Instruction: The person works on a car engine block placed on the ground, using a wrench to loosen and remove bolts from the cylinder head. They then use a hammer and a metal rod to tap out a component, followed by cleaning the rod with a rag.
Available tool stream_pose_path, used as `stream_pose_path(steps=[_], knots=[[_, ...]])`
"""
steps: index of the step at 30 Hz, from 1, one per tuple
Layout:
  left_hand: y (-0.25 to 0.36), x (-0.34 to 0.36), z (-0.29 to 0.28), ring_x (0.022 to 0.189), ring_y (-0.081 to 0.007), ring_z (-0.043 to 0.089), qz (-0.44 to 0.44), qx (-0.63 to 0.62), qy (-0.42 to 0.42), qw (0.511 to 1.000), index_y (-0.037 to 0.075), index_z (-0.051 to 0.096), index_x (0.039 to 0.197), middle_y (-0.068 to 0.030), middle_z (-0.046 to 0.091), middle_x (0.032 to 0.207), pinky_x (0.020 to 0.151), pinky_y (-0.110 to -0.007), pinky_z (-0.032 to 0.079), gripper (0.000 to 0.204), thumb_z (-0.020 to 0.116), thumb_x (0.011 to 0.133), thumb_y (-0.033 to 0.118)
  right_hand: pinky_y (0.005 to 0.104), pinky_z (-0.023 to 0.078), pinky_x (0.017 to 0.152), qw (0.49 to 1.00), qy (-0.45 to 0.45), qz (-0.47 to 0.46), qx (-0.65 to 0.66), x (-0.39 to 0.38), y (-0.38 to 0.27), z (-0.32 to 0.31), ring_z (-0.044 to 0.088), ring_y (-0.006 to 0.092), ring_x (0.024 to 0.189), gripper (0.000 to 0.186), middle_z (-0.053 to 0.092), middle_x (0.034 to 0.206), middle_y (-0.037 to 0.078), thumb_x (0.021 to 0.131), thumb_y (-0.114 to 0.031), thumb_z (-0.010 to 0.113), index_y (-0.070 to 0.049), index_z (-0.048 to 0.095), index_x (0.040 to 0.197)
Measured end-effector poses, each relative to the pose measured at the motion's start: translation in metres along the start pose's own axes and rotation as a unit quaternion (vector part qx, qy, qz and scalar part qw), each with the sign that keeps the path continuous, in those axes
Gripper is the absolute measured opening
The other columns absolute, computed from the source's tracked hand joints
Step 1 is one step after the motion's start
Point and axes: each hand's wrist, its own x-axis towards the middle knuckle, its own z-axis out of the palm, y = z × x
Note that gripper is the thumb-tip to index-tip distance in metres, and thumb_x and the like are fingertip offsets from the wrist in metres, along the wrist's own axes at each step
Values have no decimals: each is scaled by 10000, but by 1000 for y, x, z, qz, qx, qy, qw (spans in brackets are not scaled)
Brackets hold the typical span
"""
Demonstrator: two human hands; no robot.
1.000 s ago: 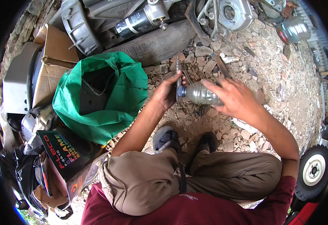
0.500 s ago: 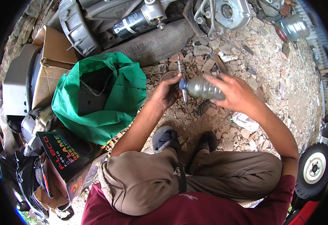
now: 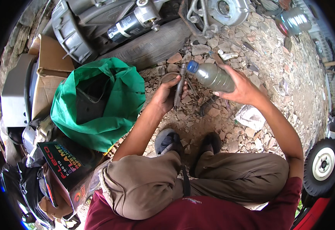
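A slender, stepped metal shaft (image 3: 179,89) stands out from my left hand (image 3: 165,93), its thumb and fingers closed around the middle. My right hand (image 3: 242,86) grips a clear plastic bottle (image 3: 215,78) by its base end. Murky, greyish liquid seems to be inside the bottle. Its blue cap (image 3: 192,66) points up and left, just right of the shaft's far end without touching it. Both hands are above rubble, ahead of my shoes (image 3: 168,141). My left palm and the fingers behind the shaft are partly hidden.
To the left, a green cloth bag (image 3: 131,90) gapes around a dark object, beside a cardboard box (image 3: 54,76) and a black printed box (image 3: 64,159). Beyond lie a tyre (image 3: 152,46) and metal castings (image 3: 73,32). A white crumpled bag (image 3: 250,117) rests at right.
The bottle has swung from lying nearly level across the shaft to a tilt, its cap farther away and off the shaft. The shaft in my left hand now leans the other way.
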Motion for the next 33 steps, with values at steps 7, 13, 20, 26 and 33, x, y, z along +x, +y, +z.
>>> stream_pose_path(steps=[7, 13, 20, 26, 33], knots=[[-29, 27, -9, 568, -114, 409, -92, 71, 13, 993, 118, 573, 1097, 13, 481, 705, 531, -264, 347, 404, 454, 1017, 496, 436, 362, 1129, 987, 117, 80, 75, -30, 88, 37, 451, 381, 1335, 1046, 443, 1413, 289, 742, -408, 846, 26, 223, 1462], [-57, 55, 0, 739, -154, 551, -53, 212, 86, 972, 105, 576, 1018, -6, 564, 824, 677, -288, 456, 310, 563, 993, 414, 447, 396, 1117, 950, 238, 183, 84, -35, 143, 14, 497, 349, 1303, 1014, 513, 1366, 238, 711, -495, 844, -8, 316, 1427], [-52, 82, 11, 718, -167, 527, -83, 239, 94, 963, 160, 553, 1087, -11, 576, 839, 700, -335, 453, 363, 512, 991, 507, 434, 452, 1047, 921, 349, 173, 17, 16, 180, -23, 584, 354, 1188, 869, 588, 1256, 246, 718, -441, 854, 19, 422, 1316], [-37, 88, 10, 751, -200, 544, -93, 193, 74, 974, 143, 522, 1212, -58, 625, 971, 702, -356, 456, 509, 350, 1010, 577, 446, 483, 987, 881, 458, 109, 49, 103, 221, -34, 604, 375, 1138, 828, 600, 1216, 253, 712, -381, 869, 16, 429, 1290], [-22, 89, 15, 830, -255, 598, -89, 158, 60, 982, 128, 490, 1299, -128, 627, 1021, 748, -406, 506, 534, 337, 1013, 553, 454, 507, 937, 861, 471, 175, 77, 149, 242, -11, 637, 371, 1083, 767, 627, 1165, 262, 733, -408, 854, 10, 429, 1217]])
